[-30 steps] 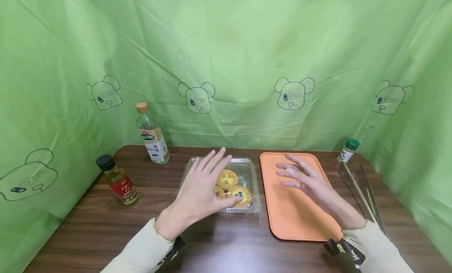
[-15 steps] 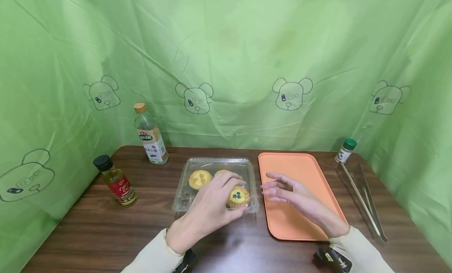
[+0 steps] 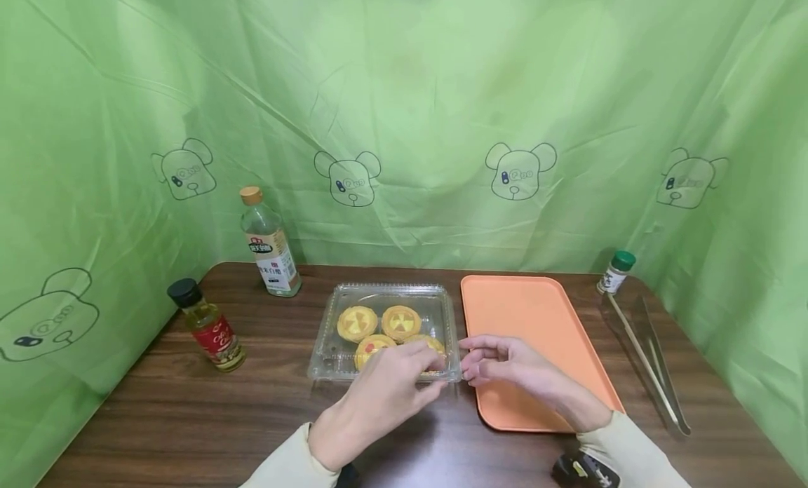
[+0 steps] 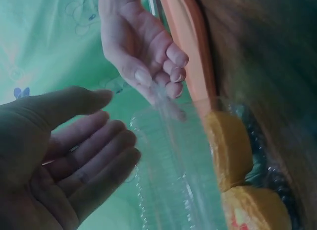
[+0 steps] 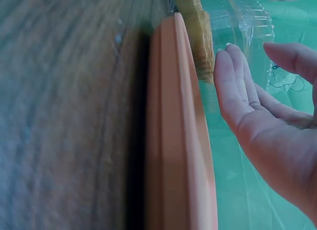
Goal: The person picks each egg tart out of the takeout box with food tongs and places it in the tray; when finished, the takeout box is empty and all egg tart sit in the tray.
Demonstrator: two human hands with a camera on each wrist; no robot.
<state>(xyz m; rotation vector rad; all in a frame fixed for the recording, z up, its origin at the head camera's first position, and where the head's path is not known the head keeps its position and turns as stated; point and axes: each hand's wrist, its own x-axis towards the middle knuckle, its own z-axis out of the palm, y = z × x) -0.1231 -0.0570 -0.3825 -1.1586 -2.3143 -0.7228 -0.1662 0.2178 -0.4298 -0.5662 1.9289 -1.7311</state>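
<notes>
A clear plastic clamshell box with several egg tarts inside stands at the middle of the table, its lid down. My left hand is over its front right corner, covering part of the front tarts. In the left wrist view its fingers are loosely bent, thumb apart, with nothing between them. My right hand is at the box's right side, fingertips right at its edge and the palm over the orange tray. The right wrist view shows its fingers nearly straight and the thumb apart.
A vinegar bottle and a smaller oil bottle stand on the left. Tongs lie on the right below a green-capped seasoning jar. Green cloth hangs behind the dark wooden table.
Both hands have come down and closer together at the box's right front corner. The left hand has moved off the lid's middle, uncovering more tarts; the right has moved left across the tray.
</notes>
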